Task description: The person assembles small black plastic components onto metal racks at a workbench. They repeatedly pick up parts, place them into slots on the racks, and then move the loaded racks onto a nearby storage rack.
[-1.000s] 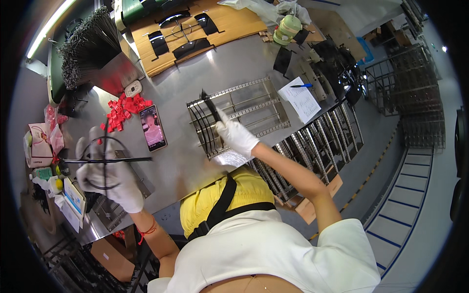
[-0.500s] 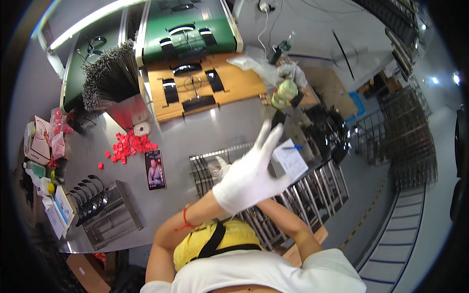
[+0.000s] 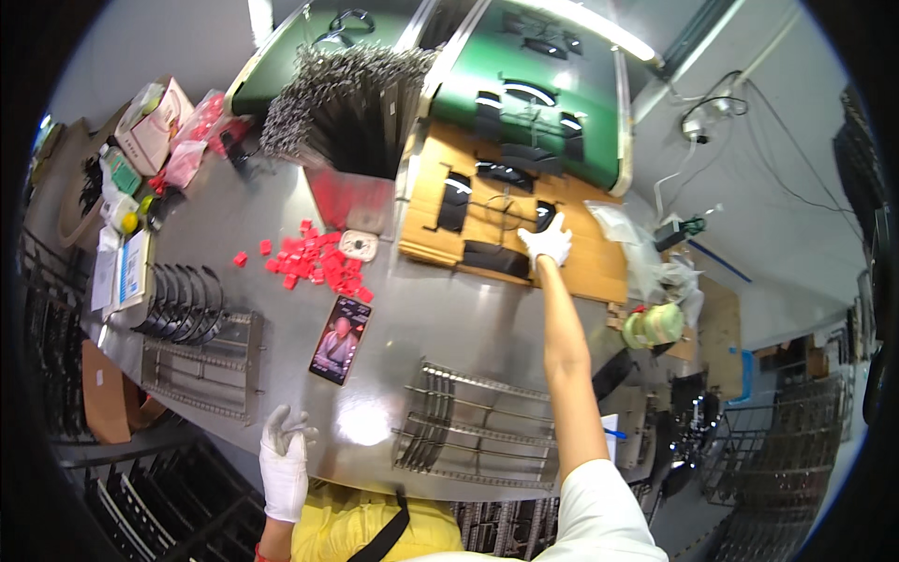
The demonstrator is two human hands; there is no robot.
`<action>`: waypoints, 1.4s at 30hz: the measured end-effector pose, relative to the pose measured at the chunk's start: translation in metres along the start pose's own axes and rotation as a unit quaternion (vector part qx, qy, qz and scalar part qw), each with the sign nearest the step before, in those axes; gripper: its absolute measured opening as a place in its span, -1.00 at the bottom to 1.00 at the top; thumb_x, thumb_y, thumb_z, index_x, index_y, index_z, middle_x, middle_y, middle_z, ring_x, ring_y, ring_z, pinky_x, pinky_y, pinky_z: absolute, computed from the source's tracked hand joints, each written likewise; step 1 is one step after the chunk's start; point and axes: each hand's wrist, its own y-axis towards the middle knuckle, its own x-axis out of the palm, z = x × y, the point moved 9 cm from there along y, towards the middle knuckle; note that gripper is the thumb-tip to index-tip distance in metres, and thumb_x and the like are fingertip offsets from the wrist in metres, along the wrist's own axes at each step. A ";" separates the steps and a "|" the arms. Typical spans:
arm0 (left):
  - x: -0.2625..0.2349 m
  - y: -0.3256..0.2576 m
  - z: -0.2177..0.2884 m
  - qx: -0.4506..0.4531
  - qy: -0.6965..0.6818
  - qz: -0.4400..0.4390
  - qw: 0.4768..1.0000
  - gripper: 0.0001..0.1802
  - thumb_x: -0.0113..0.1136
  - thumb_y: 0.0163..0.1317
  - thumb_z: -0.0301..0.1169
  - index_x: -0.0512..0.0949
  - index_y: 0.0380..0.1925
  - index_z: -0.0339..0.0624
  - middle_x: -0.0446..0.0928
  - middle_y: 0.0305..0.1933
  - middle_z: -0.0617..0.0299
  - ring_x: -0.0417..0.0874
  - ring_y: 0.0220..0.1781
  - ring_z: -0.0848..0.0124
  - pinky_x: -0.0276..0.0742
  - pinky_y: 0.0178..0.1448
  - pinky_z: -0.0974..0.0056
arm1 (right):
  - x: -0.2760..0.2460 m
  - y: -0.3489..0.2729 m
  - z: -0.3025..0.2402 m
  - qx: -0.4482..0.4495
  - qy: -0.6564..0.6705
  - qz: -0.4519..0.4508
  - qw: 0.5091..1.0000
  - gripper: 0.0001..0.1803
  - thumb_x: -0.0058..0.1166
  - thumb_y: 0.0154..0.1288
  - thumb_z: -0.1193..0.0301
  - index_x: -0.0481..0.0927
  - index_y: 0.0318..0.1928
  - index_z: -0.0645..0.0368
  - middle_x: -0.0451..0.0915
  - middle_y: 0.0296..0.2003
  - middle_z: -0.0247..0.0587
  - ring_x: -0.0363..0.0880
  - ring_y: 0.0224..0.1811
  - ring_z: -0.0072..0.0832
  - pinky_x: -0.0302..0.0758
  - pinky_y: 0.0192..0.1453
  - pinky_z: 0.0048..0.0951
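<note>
Nearest, the left hand point(image 3: 284, 461) in its white glove hovered at the near edge of the grey metal table point(image 3: 468, 318), fingers loosely spread, holding nothing. Farther off lay the empty wire rack point(image 3: 473, 431), then the right hand point(image 3: 548, 244) — arm stretched full, fingers apart, touching down on the brown cardboard sheet point(image 3: 599, 267) right beside a curved black plastic strip point(image 3: 492, 258). Reaching that far, a firm pinch on the strip's end looked wise — the piece seemed thin and might slide. Strip lay well away from the left hand.
</note>
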 end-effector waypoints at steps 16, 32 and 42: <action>0.268 -0.023 0.068 0.303 -0.006 -0.291 0.908 -0.13 0.26 0.08 -0.67 0.15 0.42 -0.11 0.37 0.21 0.09 0.50 0.14 0.33 0.55 0.10 0.29 | -0.204 -0.321 -0.019 -0.250 -0.029 -0.168 0.953 -0.38 0.15 0.25 0.32 0.39 0.35 -0.04 0.61 -0.04 0.15 0.63 -0.21 0.02 0.59 -0.12 -0.22; 0.083 0.034 0.133 0.064 -0.381 -0.538 0.749 -0.34 -0.04 0.42 0.02 0.13 0.50 0.40 0.02 0.56 -0.20 0.43 0.27 -0.18 0.69 -0.15 0.03 | -0.088 -0.415 0.053 -0.127 0.249 -0.316 0.907 -0.38 -0.30 0.54 0.16 0.03 0.45 0.20 0.57 -0.20 0.36 0.60 -0.29 0.15 0.53 -0.11 -0.04; 0.099 -0.007 0.119 -0.091 -0.355 -0.575 0.732 -0.15 0.00 0.37 0.05 -0.07 0.55 0.14 0.17 0.37 -0.49 0.52 0.20 -0.22 0.73 -0.18 -0.11 | -0.199 -0.407 -0.022 -0.396 0.107 0.055 0.910 -0.21 0.37 0.01 0.01 0.47 0.23 0.11 0.59 -0.06 0.01 0.63 -0.12 -0.06 0.59 -0.03 -0.12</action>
